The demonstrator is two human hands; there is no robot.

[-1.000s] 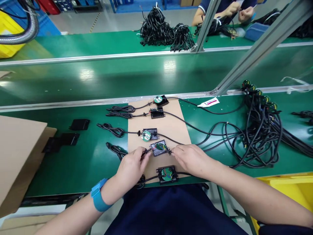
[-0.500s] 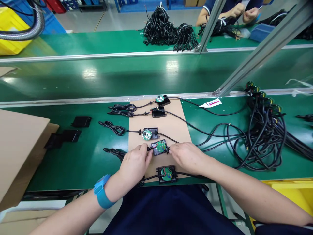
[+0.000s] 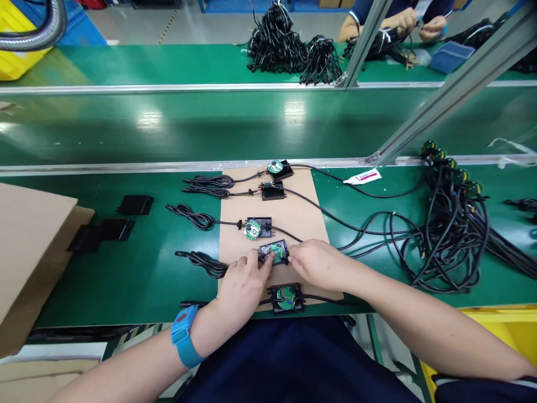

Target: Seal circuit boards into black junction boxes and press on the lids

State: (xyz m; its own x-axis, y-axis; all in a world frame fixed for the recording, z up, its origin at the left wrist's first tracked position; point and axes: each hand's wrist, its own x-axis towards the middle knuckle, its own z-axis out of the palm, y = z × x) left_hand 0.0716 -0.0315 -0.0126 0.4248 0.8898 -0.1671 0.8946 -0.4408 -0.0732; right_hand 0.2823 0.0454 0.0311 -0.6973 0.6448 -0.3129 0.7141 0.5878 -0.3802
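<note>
A small black plastic case (image 3: pixel 283 246) with a green circuit board (image 3: pixel 277 249) in it lies on a cardboard sheet (image 3: pixel 293 215). My left hand (image 3: pixel 243 280), with a blue wristband, is closed at the left side of this case, its thumb over the board and its fingers at the cable entry. At the right end, my right hand (image 3: pixel 321 263) pinches the black cable by the case; the fingertips largely hide it. Nearer me sits another case with a board (image 3: pixel 286 298). Farther up are an open case with its board tilted out (image 3: pixel 252 230) and two more cases (image 3: pixel 272 191).
Coiled cables (image 3: pixel 197 215) extend left of the sheet. Black covers (image 3: pixel 136 205) lie by a cardboard box (image 3: pixel 37 224). A cable heap (image 3: pixel 453 240) and a white tube (image 3: pixel 364 176) are right. Across the metal rail, a co-worker's hands (image 3: pixel 405 21) work near cable bundles.
My left hand has shifted right and its thumb has come over the circuit board. My right hand stays at the case's right end. The view has moved slightly.
</note>
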